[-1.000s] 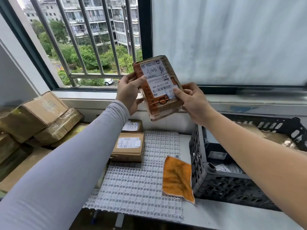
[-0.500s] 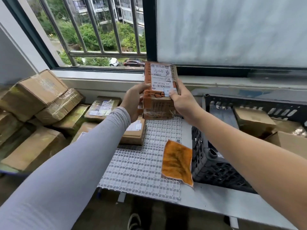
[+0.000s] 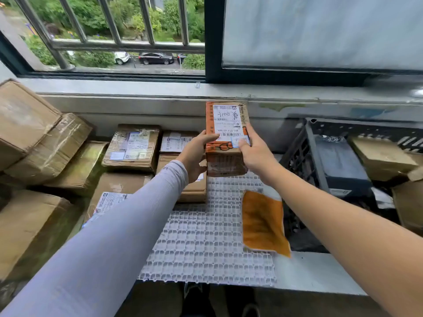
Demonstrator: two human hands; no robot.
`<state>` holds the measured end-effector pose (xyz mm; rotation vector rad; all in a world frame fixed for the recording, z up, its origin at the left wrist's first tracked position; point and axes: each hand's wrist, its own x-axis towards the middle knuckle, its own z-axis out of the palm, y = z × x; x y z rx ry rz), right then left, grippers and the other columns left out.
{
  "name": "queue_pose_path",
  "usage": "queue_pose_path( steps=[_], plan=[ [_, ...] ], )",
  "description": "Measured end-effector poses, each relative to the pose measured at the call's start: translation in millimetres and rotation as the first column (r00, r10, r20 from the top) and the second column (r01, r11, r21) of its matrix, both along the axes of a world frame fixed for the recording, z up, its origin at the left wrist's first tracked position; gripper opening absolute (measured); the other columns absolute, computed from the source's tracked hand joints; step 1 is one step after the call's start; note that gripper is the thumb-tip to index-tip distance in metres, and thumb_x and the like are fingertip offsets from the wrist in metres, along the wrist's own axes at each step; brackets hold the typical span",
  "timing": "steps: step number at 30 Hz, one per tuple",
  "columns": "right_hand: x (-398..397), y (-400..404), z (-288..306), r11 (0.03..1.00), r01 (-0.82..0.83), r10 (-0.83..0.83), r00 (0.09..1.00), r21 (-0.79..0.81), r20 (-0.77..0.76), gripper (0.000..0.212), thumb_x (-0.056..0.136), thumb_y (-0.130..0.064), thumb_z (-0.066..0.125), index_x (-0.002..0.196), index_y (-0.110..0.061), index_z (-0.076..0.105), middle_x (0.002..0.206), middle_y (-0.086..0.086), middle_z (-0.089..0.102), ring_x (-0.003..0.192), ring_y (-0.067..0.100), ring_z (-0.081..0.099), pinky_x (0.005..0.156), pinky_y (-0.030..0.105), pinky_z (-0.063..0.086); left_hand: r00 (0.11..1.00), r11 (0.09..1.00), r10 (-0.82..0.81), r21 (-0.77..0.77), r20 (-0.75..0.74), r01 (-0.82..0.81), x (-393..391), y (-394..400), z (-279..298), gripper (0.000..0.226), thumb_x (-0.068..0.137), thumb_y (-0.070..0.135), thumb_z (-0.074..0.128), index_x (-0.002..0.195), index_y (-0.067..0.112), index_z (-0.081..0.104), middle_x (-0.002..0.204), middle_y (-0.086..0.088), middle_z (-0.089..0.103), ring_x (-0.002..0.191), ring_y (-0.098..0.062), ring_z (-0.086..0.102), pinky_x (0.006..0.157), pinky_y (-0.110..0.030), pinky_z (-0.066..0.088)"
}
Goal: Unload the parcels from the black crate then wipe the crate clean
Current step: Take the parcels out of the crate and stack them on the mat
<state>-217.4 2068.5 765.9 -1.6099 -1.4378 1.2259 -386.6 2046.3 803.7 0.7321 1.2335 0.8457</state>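
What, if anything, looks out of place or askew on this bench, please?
The orange cloth lies skewed, its right edge hanging off the white grid mat against the black crate. At far left, the brown boxes are stacked tilted.

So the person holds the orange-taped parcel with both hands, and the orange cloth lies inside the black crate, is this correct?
Not quite. Both hands, left and right, do hold the orange-taped parcel, but the orange cloth lies outside the black crate, on the white grid mat beside it. The head view shows this.
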Motion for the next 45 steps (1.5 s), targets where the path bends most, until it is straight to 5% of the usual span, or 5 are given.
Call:
queue_pose_path(
  steps=[20,28,35,40,45],
  plan=[
    [-166.0,65.6,-50.9,0.996,-0.088,0.088,0.996,-0.013,-0.033,0.061,0.102,-0.028,0.044,0.16,-0.036,0.028,0.153,-0.008,0.051,0.128,0.016,0.055,0.111,0.039,0.043,0.981,0.978,0.186,-0.081,-0.054,-0.19,-146.7,67.3,-39.7,0.026,0.107,0.032,0.048,0.118,0.019,0.068,0.074,0.011,0.076,0.053,-0.001,0.067,0.049,-0.019,0.047],
    [-186.3,62.6,-58.5,0.995,-0.102,0.1,0.993,0.019,0.06,0.068,0.099,-0.032,0.041,0.163,-0.036,0.019,0.164,-0.013,0.034,0.147,0.014,0.038,0.122,0.044,0.033,0.966,0.966,0.242,-0.07,-0.093,-0.249,-166.4,70.3,-52.6,0.029,0.104,0.037,0.05,0.123,0.029,0.072,0.099,0.011,0.078,0.076,-0.005,0.067,0.075,-0.032,0.042],
    [-199.8,65.1,-25.0,0.991,-0.105,0.098,0.991,0.079,0.089,0.067,0.102,-0.03,0.041,0.163,-0.036,0.017,0.167,-0.015,0.028,0.148,0.018,0.036,0.122,0.044,0.032,0.973,0.974,0.221,-0.038,-0.059,-0.224,-183.0,69.0,-21.2,0.032,0.101,0.044,0.05,0.107,0.028,0.078,0.102,0.011,0.079,0.078,-0.004,0.068,0.075,-0.032,0.042],
    [-227.7,64.2,-6.1,0.986,-0.151,0.147,0.987,0.07,0.061,0.069,0.1,-0.036,0.04,0.163,-0.038,0.013,0.167,-0.01,0.029,0.149,0.019,0.036,0.121,0.046,0.033,0.964,0.966,0.256,-0.01,-0.067,-0.257,-213.8,64.9,-4.0,0.041,0.098,0.047,0.053,0.12,0.023,0.077,0.115,0.006,0.077,0.105,-0.014,0.068,0.084,-0.034,0.045],
    [-267.8,62.6,-2.0,0.977,-0.203,0.201,0.979,0.064,0.038,0.069,0.101,-0.034,0.041,0.164,-0.033,0.013,0.167,-0.008,0.028,0.15,0.019,0.033,0.123,0.044,0.029,0.925,0.926,0.378,-0.004,-0.026,-0.379,-254.4,56.6,-3.8,0.036,0.098,0.043,0.05,0.094,0.025,0.08,0.099,0.007,0.076,0.091,-0.016,0.062,0.072,-0.031,0.046]
  ],
)
